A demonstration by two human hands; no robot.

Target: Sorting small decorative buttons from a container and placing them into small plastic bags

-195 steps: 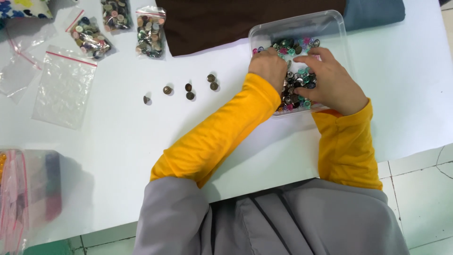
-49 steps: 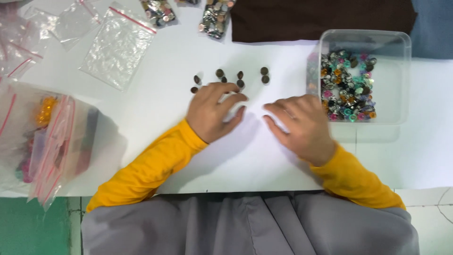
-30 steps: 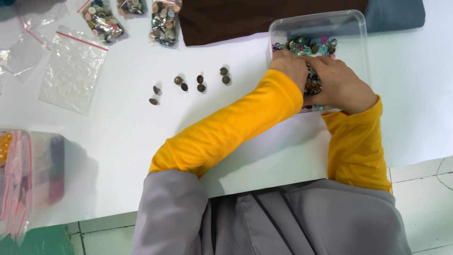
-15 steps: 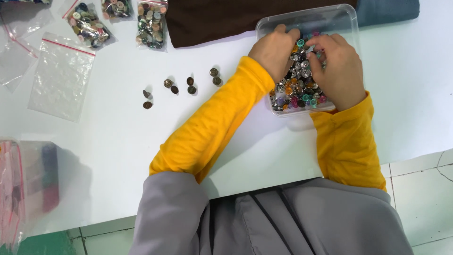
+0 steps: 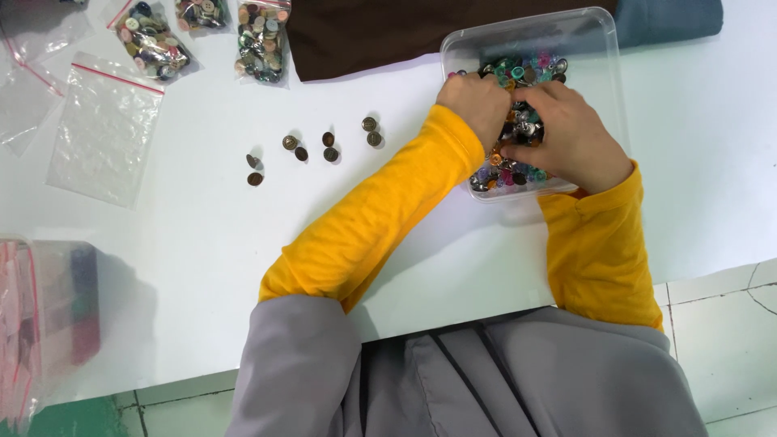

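Bags [image 5: 158, 40] of mixed buttons top left, soft clear plastic; row of small round dark metal buttons [image 5: 312, 148] on the table [image 5: 202, 243] unchanged vs 0.5 s ago; both hands have stayed in the tub [image 5: 603, 57] (rigid, clear), left hand [image 5: 477, 101] & right hand [image 5: 566, 133] curled into glossy coloured buttons; can't tell what either grips

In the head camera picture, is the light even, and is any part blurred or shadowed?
Head view: light is bright and even on the white table; small soft shadows lie beside the brown metal buttons; the pink bag at the left edge looks blurred; both hands appear sharp.
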